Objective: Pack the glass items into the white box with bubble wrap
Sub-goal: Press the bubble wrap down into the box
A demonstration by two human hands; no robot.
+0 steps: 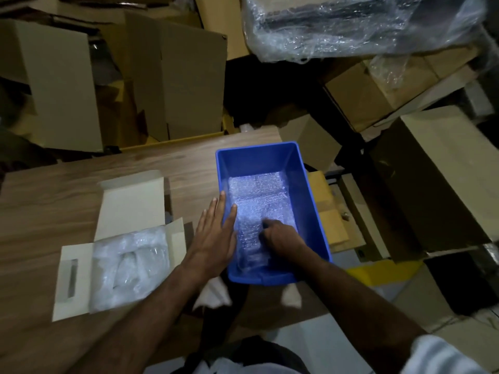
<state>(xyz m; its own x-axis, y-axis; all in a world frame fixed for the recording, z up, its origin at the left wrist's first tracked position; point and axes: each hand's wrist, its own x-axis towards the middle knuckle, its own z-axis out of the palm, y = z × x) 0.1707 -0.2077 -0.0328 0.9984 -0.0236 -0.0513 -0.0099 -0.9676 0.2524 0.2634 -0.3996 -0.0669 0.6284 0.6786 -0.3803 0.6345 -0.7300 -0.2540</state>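
Now left hand (216, 233) flat on bin (310, 201) — right hand (278, 238) grips bubble wrap (259, 195).

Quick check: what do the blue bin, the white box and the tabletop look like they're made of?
Blue rectangular bin: likely moulded plastic, with smooth, slightly glossy walls and a rolled rim. White open box: thin matte cardboard, with folded flaps and creases. Wooden tabletop: brown wood grain, possibly laminate; the picture cannot settle which.

Wood-grain bench (67, 190), two containers on top.
An open white box (81, 268) (bubble wrap inside) sits left; a blue tub (310, 201) stands right, overhanging the near edge.
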